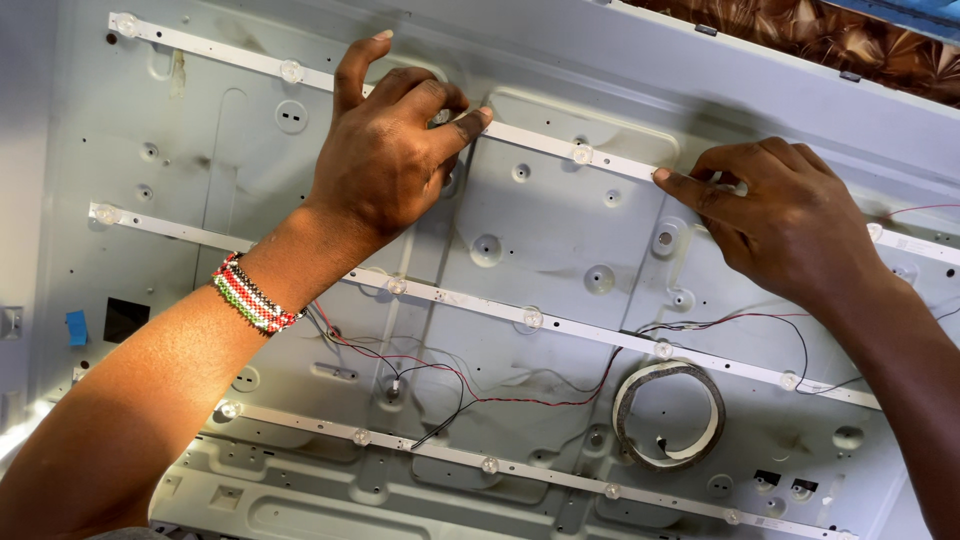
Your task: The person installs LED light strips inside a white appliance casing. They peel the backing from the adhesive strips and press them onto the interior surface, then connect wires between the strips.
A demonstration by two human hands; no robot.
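Note:
A white metal back panel (560,240) of a flat screen lies open, with three long white light strips across it. Both hands rest on the top strip (560,146). My left hand (390,150), with a beaded bracelet at the wrist, presses thumb and fingers on the strip near its middle. My right hand (780,215) pinches the same strip further right with its fingertips. The middle strip (500,308) and the bottom strip (480,462) lie untouched below.
Thin red and black wires (470,392) trail loosely between the middle and bottom strips. A roll of tape (668,415) lies on the panel at lower right. A brown patterned surface (850,40) shows beyond the panel's top edge.

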